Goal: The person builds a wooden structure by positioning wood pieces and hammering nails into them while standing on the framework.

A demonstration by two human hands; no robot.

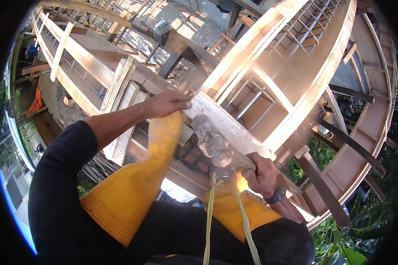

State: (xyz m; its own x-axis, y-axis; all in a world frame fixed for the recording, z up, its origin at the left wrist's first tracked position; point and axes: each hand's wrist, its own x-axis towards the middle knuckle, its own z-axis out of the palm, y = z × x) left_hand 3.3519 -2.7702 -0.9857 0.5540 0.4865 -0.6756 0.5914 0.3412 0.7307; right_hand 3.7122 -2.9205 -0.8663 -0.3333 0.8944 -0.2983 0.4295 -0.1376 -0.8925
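Steadying looks like my present step: my left hand (166, 104), at ten o'clock, grips the whitish board (230, 125) slanting near three. My right hand (262, 174), at four, has curled fingers; what they clasp, I can't tell. Next probably needs even bracing.

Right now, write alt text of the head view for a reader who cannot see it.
A person's bare left hand is at the left end of a pale, weathered wooden board; the bare right hand is near its right end. Below are tall yellow rubber boots; beyond the board, a long brown wooden trough contains grey steel bars.
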